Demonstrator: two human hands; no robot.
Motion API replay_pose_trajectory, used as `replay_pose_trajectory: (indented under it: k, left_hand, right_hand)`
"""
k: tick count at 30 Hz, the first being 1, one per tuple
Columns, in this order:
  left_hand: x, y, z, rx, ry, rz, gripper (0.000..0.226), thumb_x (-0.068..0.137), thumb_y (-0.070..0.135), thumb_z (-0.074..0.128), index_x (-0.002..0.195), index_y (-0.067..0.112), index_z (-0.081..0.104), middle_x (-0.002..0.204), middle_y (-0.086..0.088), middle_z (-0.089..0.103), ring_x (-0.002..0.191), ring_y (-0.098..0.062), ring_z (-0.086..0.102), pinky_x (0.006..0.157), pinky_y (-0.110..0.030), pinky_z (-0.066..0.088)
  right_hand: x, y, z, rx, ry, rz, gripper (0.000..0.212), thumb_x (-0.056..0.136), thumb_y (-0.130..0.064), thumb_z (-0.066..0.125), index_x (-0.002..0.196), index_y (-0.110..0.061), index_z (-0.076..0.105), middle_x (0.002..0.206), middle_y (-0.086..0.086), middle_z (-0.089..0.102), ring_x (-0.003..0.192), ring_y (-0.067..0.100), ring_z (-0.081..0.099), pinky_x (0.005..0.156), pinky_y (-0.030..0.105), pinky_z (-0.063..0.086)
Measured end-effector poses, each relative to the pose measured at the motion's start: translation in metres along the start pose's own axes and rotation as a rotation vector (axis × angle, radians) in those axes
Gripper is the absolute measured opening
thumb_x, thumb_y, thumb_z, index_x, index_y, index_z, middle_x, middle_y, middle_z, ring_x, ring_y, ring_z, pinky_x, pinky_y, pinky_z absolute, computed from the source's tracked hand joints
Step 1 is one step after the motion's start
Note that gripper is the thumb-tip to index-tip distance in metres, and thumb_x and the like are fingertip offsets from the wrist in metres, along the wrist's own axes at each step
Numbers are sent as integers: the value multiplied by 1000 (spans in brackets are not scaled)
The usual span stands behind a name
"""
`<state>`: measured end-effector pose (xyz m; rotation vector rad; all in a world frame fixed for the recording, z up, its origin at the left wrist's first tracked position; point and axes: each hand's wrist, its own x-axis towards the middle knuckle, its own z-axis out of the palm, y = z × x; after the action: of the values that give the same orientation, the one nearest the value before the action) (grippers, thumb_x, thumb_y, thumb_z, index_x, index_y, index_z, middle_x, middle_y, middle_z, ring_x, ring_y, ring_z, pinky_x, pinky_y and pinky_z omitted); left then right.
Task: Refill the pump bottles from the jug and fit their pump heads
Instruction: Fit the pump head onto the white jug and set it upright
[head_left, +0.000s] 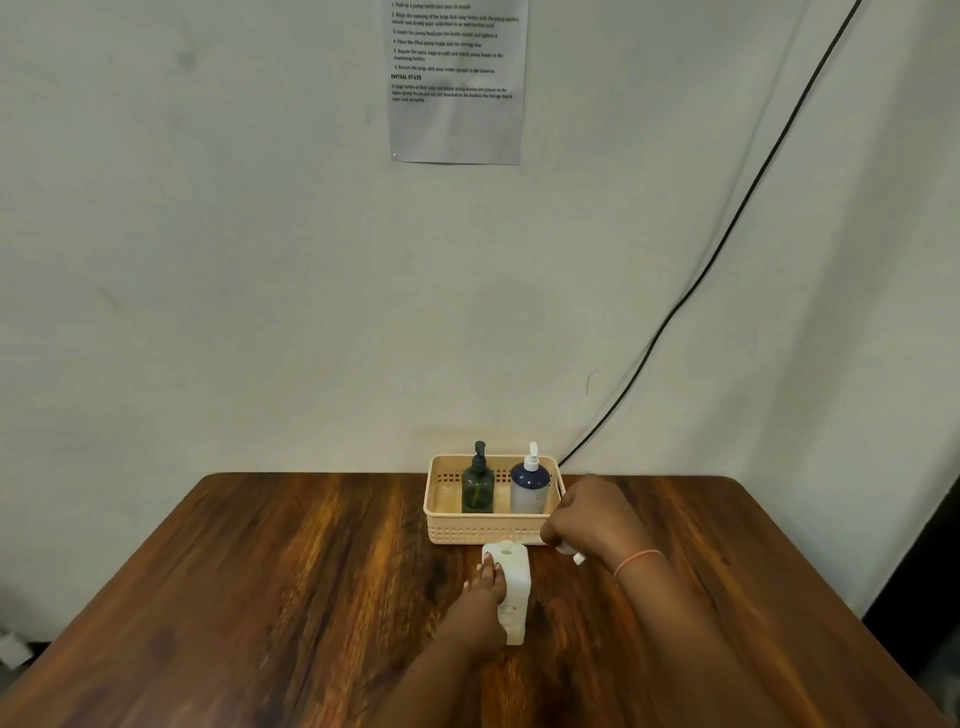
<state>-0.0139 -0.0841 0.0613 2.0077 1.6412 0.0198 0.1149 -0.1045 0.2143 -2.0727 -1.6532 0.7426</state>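
Observation:
A white bottle (514, 587) with an open mouth stands on the wooden table (260, 597). My left hand (483, 597) grips its left side. Just right of the bottle's mouth, my right hand (592, 517) is curled round a white pump head (574, 555), of which only a small white end shows below the fist. Behind them a beige basket (488, 532) holds a dark green pump bottle (478, 488) and a navy-and-white pump bottle (530, 486), both with pump heads fitted. No jug is in view.
The basket sits near the table's far edge against a pale wall. A printed sheet (457, 83) hangs on the wall and a black cable (727, 234) runs down it to the right of the basket.

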Motion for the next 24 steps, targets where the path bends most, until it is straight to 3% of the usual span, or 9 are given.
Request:
replay_pose_trajectory:
  k: [3,6,10,13,17,24]
  left_hand:
    - [-1,-3,0,82,4,26,84,91,4,51,151,17,-6,159,1,-14,149,-22,1,119,-35,22]
    - [0,-5,1,175,8,42,85,91,11,55,151,17,-5,160,0,-13,149,-24,5,118,-38,26]
    - [0,-4,0,242,-9,47,86,90,15,58,151,17,-4,160,-2,-10,149,-26,4,119,-43,22]
    - [0,-5,-3,271,-21,59,85,91,14,56,151,16,-5,160,-3,-10,149,-26,1,121,-43,18]
    - [-1,-4,-4,323,-29,79,85,91,11,54,151,14,-6,160,-6,-11,149,-27,1,121,-41,17]
    - [1,-7,-18,375,-69,127,81,92,9,52,151,16,-3,160,-5,-10,148,-29,4,119,-43,21]
  right_hand:
    - [1,-7,-4,-32,-23,-10,15,63,-12,72,75,-7,64,68,3,59,56,12,55,47,18,39]
    - [12,-11,1,-51,-42,20,30,64,-15,73,91,-6,64,81,6,62,67,16,59,52,19,44]
    - [31,-18,17,-101,-49,31,38,71,-15,72,105,-4,61,91,8,61,67,14,56,47,16,39]
    - [46,-21,36,-135,41,8,45,72,-10,73,114,-5,58,111,11,63,88,21,64,69,22,53]
    - [58,-18,64,-133,94,-78,39,77,-3,67,115,-8,58,113,12,63,104,25,62,85,27,50]
    - [65,5,97,-26,17,-154,32,81,-7,66,111,-17,60,111,5,65,103,23,62,92,31,52]
